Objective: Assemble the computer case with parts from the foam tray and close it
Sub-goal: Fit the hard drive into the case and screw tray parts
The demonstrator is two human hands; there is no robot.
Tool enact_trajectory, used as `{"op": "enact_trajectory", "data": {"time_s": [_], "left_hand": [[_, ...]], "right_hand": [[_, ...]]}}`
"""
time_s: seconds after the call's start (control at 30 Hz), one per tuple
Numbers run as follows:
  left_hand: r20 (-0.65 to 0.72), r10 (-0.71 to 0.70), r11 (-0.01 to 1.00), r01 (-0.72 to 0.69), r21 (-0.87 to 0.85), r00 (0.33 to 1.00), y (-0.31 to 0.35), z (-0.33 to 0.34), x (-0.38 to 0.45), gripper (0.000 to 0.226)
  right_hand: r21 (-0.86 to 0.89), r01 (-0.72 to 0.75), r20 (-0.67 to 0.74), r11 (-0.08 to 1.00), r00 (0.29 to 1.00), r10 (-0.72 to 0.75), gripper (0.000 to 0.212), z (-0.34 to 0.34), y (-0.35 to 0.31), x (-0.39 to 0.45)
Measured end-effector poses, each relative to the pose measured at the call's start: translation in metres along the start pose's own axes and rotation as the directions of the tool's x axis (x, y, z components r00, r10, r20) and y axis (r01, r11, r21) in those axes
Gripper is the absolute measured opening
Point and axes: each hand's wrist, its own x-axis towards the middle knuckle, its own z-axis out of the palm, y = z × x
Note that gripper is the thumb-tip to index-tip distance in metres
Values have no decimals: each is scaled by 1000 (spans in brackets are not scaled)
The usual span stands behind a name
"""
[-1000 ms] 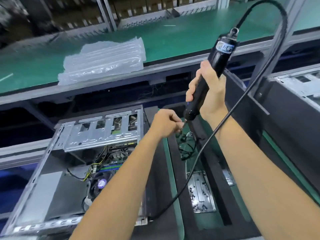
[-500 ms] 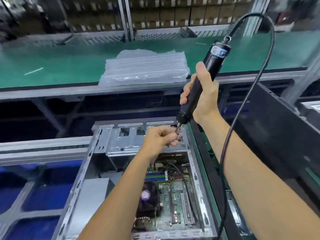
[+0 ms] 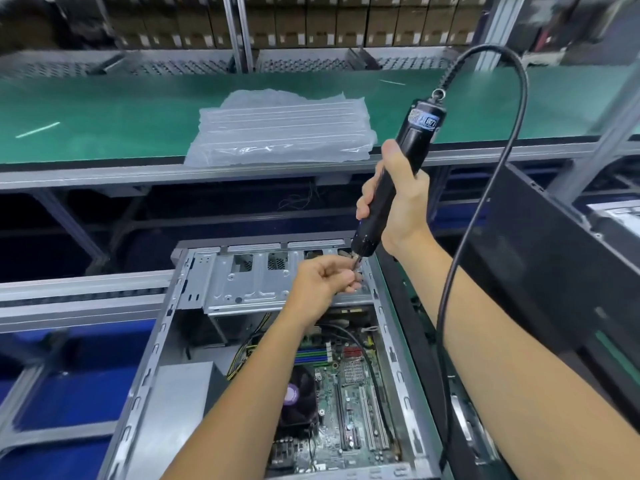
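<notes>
Right hand [image 3: 398,199] gripped the electric screwdriver [image 3: 391,188]; left hand [image 3: 322,282] pinched something tiny, likely a screw, at its bit, over the open computer case [image 3: 194,341]'s drive cage [image 3: 256,282]. Best seat it straight before driving.

Factory assembly line: green conveyor belt [image 3: 104,112], aluminium framing [image 3: 86,292], stacked cartons [image 3: 311,22].
</notes>
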Motion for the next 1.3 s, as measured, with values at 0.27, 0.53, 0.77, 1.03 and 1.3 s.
{"op": "enact_trajectory", "data": {"time_s": [0.27, 0.53, 0.77, 1.03, 1.3], "left_hand": [[434, -456, 866, 277, 416, 777, -11, -15, -20, 38], [196, -768, 635, 687, 353, 609, -32, -14, -29, 50], [308, -538, 834, 548, 64, 784, -14, -33, -31, 47], [356, -604, 770, 637, 29, 713, -35, -10, -24, 40], [383, -692, 608, 780, -149, 612, -53, -9, -21, 49]], "right_hand": [[-108, 104, 34, 989, 994, -101, 27, -14, 6, 17], [-156, 101, 44, 983, 995, -95, 35, -19, 32, 24], [-168, 91, 54, 982, 995, -83, 30, -20, 44, 25], [-197, 89, 66, 976, 995, -78, 24, -22, 47, 26], [-209, 129, 90, 969, 990, -112, 26, -23, 46, 23]]}}
